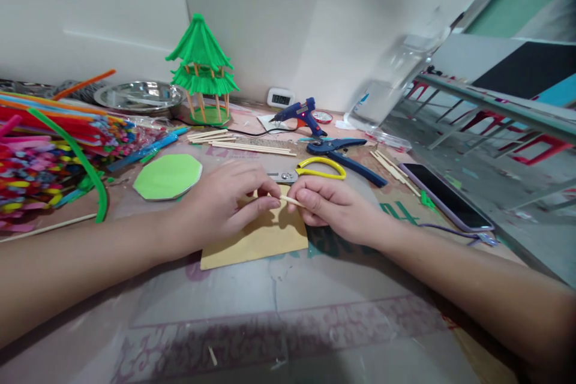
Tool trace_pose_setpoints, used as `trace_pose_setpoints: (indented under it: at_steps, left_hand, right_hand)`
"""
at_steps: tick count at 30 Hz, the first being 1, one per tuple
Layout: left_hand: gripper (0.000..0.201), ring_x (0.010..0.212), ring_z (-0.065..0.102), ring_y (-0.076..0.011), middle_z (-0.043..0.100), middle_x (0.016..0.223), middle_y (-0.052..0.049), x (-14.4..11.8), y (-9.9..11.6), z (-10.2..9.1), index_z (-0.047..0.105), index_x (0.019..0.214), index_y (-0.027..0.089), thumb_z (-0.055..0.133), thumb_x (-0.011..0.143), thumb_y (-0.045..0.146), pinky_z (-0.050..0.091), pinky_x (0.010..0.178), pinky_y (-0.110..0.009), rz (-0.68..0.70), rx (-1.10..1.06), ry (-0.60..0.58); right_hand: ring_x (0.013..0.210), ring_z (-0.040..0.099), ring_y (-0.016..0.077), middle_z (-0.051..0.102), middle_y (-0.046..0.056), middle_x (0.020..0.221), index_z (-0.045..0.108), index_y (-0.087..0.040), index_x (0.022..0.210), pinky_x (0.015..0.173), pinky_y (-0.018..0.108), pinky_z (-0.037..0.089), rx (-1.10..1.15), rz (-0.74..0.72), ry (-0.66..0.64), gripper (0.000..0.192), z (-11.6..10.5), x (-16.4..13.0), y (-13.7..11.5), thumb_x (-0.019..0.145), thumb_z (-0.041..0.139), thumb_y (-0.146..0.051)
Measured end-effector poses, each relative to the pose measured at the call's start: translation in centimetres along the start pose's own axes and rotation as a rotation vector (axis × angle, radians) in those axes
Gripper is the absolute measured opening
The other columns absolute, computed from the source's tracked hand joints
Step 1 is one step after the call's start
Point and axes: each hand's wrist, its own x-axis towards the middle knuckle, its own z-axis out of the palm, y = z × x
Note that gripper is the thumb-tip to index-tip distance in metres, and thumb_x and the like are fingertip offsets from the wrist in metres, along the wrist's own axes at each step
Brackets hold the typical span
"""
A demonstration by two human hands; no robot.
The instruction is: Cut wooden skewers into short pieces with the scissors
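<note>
Worktable (pixel 315 312) fills the view, wall behind it. Far left: big heap of coloured pipe cleaners (pixel 40 150), one long green one (pixel 85 162) curving out of it. Back centre: green pagoda model (pixel 202 72) on wooden posts, steel dish (pixel 139 96) just left of it. Your left hand (pixel 220 204) and right hand (pixel 333 207) meet mid-table over a tan card sheet (pixel 261 240). Both are closed in a pinch on one thin wooden stick (pixel 290 200), left fingertips on one end, right thumb and forefinger on the other; stick sits just above the card, between the two hands. Green octagon cutout (pixel 167 176) lies left of your left hand. Phone (pixel 445 195) face-up at right. Blue glue gun (pixel 299 114) at back, blue cutters (pixel 342 156) in front of it, yellow-handled scissors (pixel 315 169) just behind your hands. Loose sticks (pixel 243 143) lie between pagoda and scissors.
</note>
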Motion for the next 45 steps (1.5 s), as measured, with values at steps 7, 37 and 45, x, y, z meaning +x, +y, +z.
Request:
trace_pose_setpoints:
  at_steps: [7,37,45]
  left_hand:
    - [0.017,0.084,0.06,-0.0153,0.069,0.085,0.0,-0.3,0.6,0.1,0.065,0.091,0.019,0.058,0.099,0.033,0.041,0.08,-0.029,0.082,0.017,0.066]
    - [0.017,0.086,0.064,-0.0151,0.072,0.09,0.002,0.0,3.2,-0.4,0.071,0.095,0.026,0.056,0.1,0.03,0.048,0.077,-0.029,-0.217,-0.358,-0.02]
    - [0.019,0.08,0.063,-0.0141,0.07,0.085,0.002,0.1,3.3,-0.5,0.07,0.087,0.024,0.057,0.098,0.031,0.047,0.075,-0.028,-0.226,-0.37,-0.016]
  right_hand:
    - [0.048,0.034,0.0062,0.041,-0.009,0.058,0.055,-0.017,0.086,0.042,0.019,0.025,-0.011,0.024,-0.024,0.037,0.3,-0.1,-0.5,0.097,0.056,-0.053]
    - [0.048,0.062,0.0067,0.074,0.001,0.066,0.07,-0.014,0.079,0.045,0.013,0.051,0.694,0.121,0.108,0.023,0.9,0.6,0.0,0.083,0.079,-0.035]
    - [0.049,0.061,0.0055,0.071,-0.001,0.066,0.067,-0.014,0.08,0.046,0.013,0.048,0.659,0.102,0.081,0.025,1.0,0.6,0.1,0.086,0.076,-0.037]
